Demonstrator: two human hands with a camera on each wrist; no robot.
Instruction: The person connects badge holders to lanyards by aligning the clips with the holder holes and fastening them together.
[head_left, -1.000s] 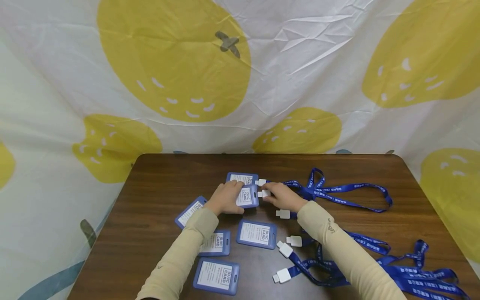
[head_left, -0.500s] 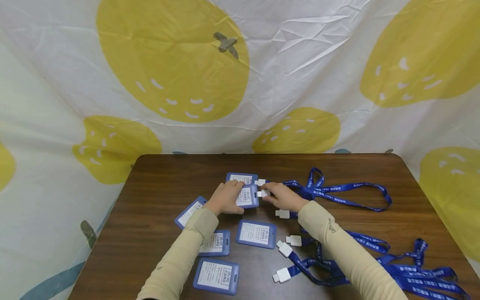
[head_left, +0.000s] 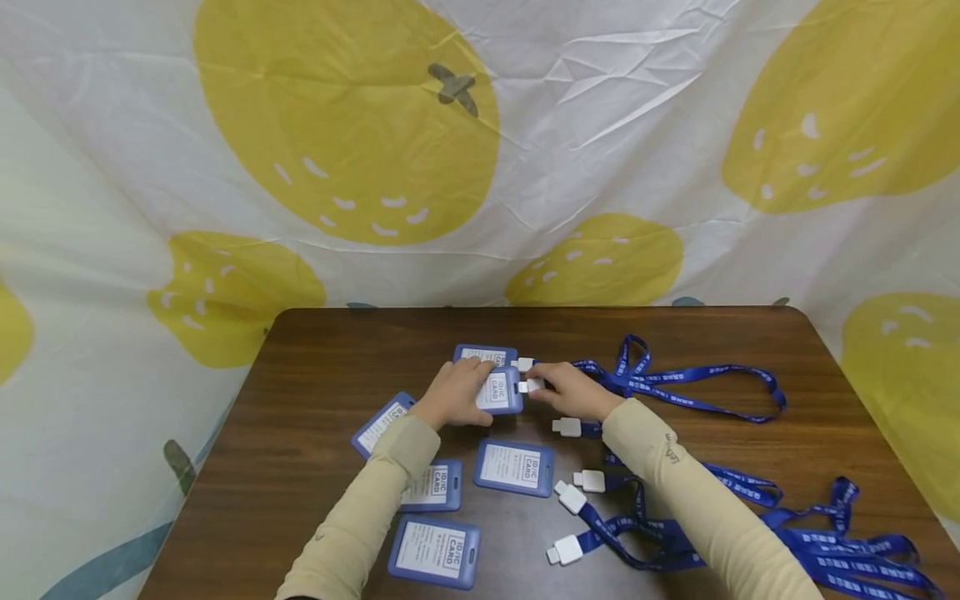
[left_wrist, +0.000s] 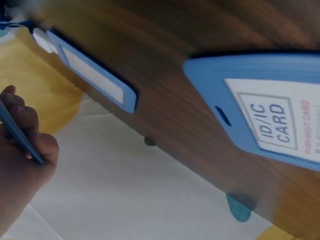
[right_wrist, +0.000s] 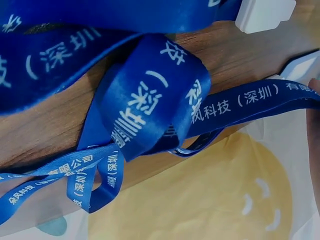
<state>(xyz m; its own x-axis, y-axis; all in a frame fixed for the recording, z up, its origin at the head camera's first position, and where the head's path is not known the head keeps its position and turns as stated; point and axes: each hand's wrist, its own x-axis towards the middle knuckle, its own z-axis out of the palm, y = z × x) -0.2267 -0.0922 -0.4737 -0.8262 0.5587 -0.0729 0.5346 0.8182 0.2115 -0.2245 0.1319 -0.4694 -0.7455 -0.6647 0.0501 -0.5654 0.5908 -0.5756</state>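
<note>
My left hand (head_left: 453, 392) grips a blue badge holder (head_left: 501, 392) that has a white "ID/IC CARD" insert. Seen from the left wrist, the holder is almost edge-on, between the thumb and curled fingers of that hand. My right hand (head_left: 573, 390) pinches the white clip (head_left: 531, 386) of a blue lanyard, its tip right at the slotted end of the holder. In the right wrist view the printed lanyard strap (right_wrist: 240, 104) runs toward the hand, of which only a sliver shows at the right edge. Behind, another badge holder (head_left: 480, 354) lies with a white clip (head_left: 523, 364) at its slot.
Several other badge holders (head_left: 513, 468) lie on the brown table (head_left: 330, 358), left and centre. White-clipped lanyards (head_left: 588, 482) are spread on the right, their straps (head_left: 840, 554) bunched near the front right corner. A fruit-patterned cloth (head_left: 420, 275) hangs behind the table.
Both hands, the held badge holder and the clip have shifted slightly to the right within the last half second. The other holders and lanyards lie as before.
</note>
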